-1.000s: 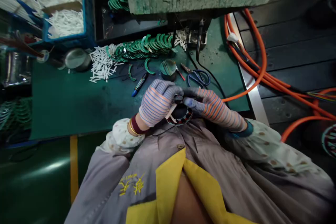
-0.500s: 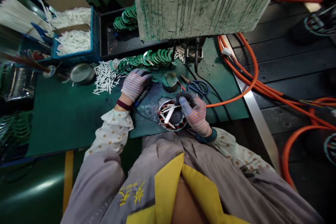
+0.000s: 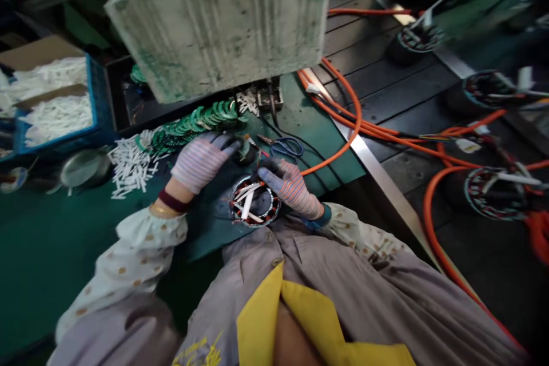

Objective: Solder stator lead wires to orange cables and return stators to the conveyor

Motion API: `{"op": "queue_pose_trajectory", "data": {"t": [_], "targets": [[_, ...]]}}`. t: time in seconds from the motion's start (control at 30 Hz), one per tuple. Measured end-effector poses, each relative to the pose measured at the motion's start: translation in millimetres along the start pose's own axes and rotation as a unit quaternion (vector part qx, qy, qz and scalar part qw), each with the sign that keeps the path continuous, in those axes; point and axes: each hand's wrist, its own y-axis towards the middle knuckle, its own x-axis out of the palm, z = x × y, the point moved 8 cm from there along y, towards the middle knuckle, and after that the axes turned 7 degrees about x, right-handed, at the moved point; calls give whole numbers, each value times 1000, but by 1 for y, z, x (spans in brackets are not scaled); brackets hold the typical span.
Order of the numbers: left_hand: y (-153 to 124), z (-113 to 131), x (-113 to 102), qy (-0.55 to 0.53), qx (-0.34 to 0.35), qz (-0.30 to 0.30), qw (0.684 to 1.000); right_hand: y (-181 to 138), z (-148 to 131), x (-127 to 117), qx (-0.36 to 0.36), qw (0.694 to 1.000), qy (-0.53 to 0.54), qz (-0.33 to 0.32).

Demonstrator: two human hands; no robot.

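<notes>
Factory workshop: green workbench (image 3: 43,251), blue parts bin (image 3: 98,97), coil-wound rings (image 3: 275,206).

A dark wound ring (image 3: 273,209) with reddish segments and a pale rim lay open side up on the green worktop (image 3: 206,231), close to its near edge and toward the near right corner, several white sleeves (image 3: 247,205) slanting across its left half.

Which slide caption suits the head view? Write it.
Gloved right hand at a ring-shaped part, left hand beside a round block.
</notes>
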Motion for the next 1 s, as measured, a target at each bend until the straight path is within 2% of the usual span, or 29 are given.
{"op": "queue_pose_trajectory", "data": {"t": [0.07, 0.13, 0.2, 0.3, 0.4, 0.6, 0.73, 0.8, 0.87, 1.0], "targets": [[-7, 6, -13, -20, -10, 50, 999, 4, 0, 3, 19, 999, 22, -23], [-14, 12, -30, -78, -50, 116, 989, 9, -2, 5, 39, 996, 52, -53], [-18, 23, -37, -192, -77, 130, 970, 11, -7, 7, 63, 989, 93, -95], [-16, 39, -39, -382, -98, 116, 911, 9, -16, 15, 129, 961, 153, -190], [-17, 38, -37, -458, -164, 144, 862, 5, -25, 23, 187, 935, 180, -241], [-20, 28, -20, -478, -263, 164, 821, 3, -31, 21, 176, 955, 175, -160], [-40, 15, -29, -469, -300, 298, 776, 3, -32, 12, 155, 973, 135, -107], [-45, 21, -33, -463, -290, 312, 777, 4, -35, 12, 149, 975, 127, -105], [-46, 35, -33, -474, -275, 293, 784, 5, -40, 15, 144, 975, 119, -120], [-54, 51, -32, -448, -313, 326, 771, 7, -44, 19, 134, 977, 109, -127]]}}
